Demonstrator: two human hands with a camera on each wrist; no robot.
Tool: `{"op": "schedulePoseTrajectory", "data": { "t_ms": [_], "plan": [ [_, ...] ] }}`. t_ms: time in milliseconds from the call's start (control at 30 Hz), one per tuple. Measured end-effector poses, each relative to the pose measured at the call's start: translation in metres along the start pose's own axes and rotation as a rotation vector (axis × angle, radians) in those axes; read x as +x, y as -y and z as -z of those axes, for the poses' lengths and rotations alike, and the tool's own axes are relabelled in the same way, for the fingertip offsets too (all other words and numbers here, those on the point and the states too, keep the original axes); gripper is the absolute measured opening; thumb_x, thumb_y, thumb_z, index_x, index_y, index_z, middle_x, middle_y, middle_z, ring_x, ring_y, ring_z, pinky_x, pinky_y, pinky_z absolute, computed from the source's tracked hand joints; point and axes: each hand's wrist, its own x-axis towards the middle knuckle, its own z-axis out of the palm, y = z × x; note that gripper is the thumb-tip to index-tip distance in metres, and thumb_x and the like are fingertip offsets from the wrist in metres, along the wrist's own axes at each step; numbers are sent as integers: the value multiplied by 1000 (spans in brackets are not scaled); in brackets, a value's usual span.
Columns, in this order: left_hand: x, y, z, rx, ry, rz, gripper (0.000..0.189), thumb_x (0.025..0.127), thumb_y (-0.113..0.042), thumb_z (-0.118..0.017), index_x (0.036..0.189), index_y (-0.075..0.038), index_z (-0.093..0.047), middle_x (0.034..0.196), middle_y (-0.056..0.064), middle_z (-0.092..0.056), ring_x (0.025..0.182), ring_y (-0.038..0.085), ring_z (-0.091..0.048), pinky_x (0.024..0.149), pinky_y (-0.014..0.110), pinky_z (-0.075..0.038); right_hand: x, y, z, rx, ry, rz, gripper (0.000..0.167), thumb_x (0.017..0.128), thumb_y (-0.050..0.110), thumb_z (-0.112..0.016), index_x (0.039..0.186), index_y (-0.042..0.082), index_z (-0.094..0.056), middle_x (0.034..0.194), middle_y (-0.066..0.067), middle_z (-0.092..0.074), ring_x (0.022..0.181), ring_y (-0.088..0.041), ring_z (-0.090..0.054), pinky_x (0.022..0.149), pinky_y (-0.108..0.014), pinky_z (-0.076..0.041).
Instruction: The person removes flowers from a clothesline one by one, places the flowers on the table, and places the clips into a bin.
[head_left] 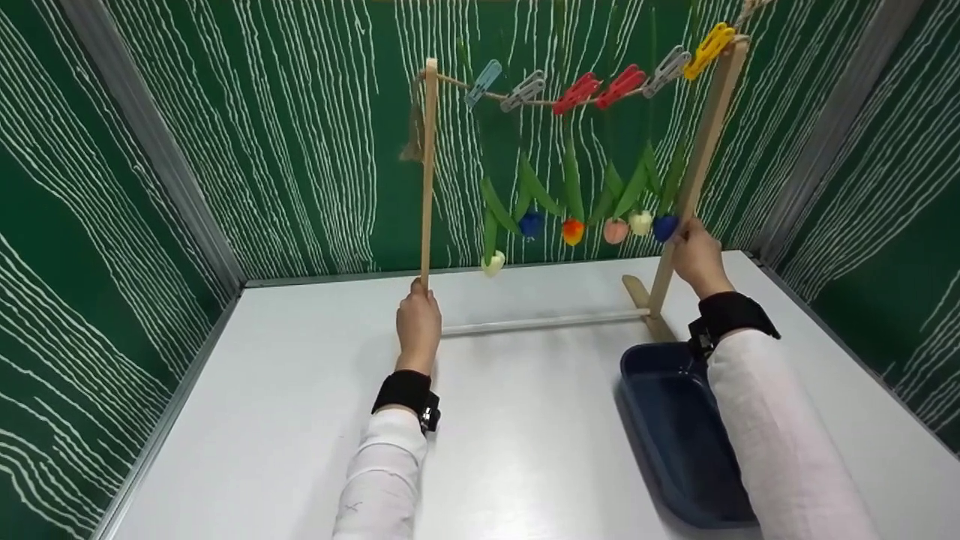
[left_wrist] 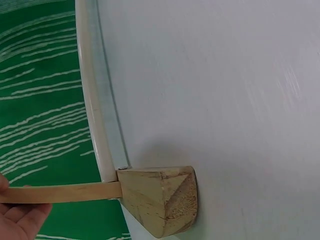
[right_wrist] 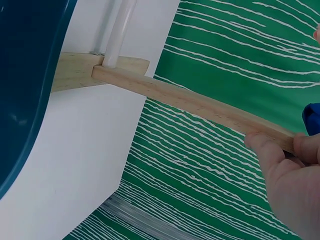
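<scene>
A wooden drying rack stands on the white table, with a left post (head_left: pixel 428 180), a right post (head_left: pixel 705 150) and a white crossbar (head_left: pixel 547 322) low between them. My left hand (head_left: pixel 418 322) grips the left post near its lower end. Higher up, my right hand (head_left: pixel 699 259) holds the right post between thumb and fingers. From a string between the post tops, clothespins in blue, grey, red and yellow (head_left: pixel 709 51) hold artificial tulips upside down. A blue tulip (head_left: pixel 665 228) hangs beside my right hand; a white tulip (head_left: pixel 493 263) hangs lowest, at the left.
A dark blue plastic basin (head_left: pixel 675 435) sits on the table (head_left: pixel 300 420) at the right, partly under my right forearm. The rack's wooden foot (left_wrist: pixel 157 200) rests on the tabletop. Green panels with white wavy lines (head_left: pixel 300 135) enclose the back and sides.
</scene>
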Motion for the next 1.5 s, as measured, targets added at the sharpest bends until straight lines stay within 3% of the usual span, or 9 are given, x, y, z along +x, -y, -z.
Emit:
{"op": "schedulePoseTrajectory", "data": {
  "t_ms": [200,367,800,1167,1367,1500],
  "plan": [
    [3,8,5,6,0,6,26,96,-8,-53,117,9,-56,92,23,-67,82,36,-67,67,45,-54,-5,5,-5,-20,-9,42,24,99,4,-31,115,-13,-40,114,-38,-49,108,-50,-49,86,-56,-42],
    [5,18,12,-3,-10,15,26,97,-9,-52,116,8,-57,92,23,-67,81,36,-66,66,45,-53,-8,14,-11,-24,7,61,22,99,2,-31,114,-11,-41,114,-38,-50,109,-50,-50,87,-56,-43],
    [9,50,40,-17,-54,10,26,98,-9,-51,113,10,-56,90,26,-66,82,37,-66,67,47,-53,-16,36,-33,-9,55,152,16,99,0,-35,110,-8,-43,108,-33,-54,104,-44,-54,82,-51,-46],
    [9,70,58,13,-71,39,26,98,-7,-47,114,12,-54,91,29,-65,82,40,-65,66,50,-51,-28,47,-40,53,175,166,34,100,2,-36,133,-9,-35,126,-33,-49,117,-43,-50,94,-51,-44],
    [6,76,66,19,-68,57,27,98,-8,-47,116,12,-53,94,29,-64,83,39,-66,64,49,-52,-33,48,-43,7,148,257,23,98,0,-37,119,-8,-43,116,-30,-56,108,-42,-56,86,-51,-48],
    [3,79,72,13,-70,62,28,98,-9,-47,116,12,-53,95,29,-64,83,39,-66,64,49,-52,-38,48,-44,15,159,268,21,98,0,-38,117,-7,-44,112,-28,-57,105,-40,-57,85,-50,-49]
  ]
}}
